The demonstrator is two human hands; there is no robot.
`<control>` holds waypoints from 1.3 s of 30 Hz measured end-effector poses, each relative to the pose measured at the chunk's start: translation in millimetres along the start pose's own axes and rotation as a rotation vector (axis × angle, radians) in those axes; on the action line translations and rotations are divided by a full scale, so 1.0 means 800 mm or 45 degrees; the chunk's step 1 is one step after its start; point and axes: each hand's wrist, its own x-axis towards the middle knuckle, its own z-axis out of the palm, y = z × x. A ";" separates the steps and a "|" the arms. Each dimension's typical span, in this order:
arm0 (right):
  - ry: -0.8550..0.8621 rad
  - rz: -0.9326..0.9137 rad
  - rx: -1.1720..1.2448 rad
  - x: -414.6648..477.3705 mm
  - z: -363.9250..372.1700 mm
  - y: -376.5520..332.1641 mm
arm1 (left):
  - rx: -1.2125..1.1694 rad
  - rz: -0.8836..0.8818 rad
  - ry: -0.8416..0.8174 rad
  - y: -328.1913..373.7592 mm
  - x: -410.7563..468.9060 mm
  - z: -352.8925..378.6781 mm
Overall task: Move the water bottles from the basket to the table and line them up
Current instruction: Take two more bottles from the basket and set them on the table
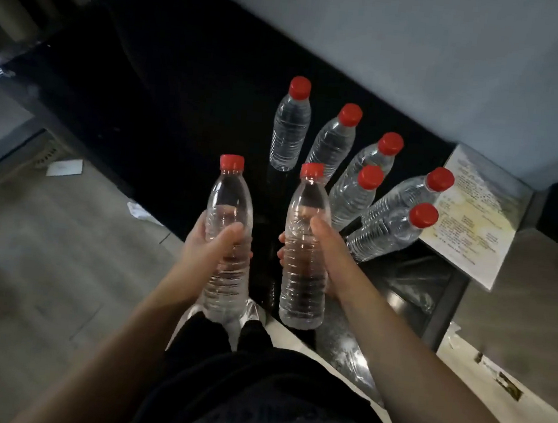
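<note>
Head view: gripping one clear ribbed bottle in left hand, second bottle in right hand; six red-capped bottles standing on glossy black desk, one o'clock; printed sheet unreadable.

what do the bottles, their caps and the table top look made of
The bottles: clear thin plastic, ribbed, see-through. The caps: opaque red plastic, slight sheen. The table: black, glossy, mirrors the bottles; perhaps glass or lacquer.
</note>
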 end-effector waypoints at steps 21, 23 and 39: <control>0.878 -0.530 -0.251 0.045 0.069 0.016 | 0.795 0.240 -0.471 0.054 0.171 -0.045; 0.921 -0.511 -0.216 0.050 0.070 0.022 | 0.799 0.235 -0.512 0.054 0.181 -0.045; 1.105 -0.188 -0.589 0.085 0.067 0.073 | 1.040 0.240 -0.599 0.017 0.211 -0.071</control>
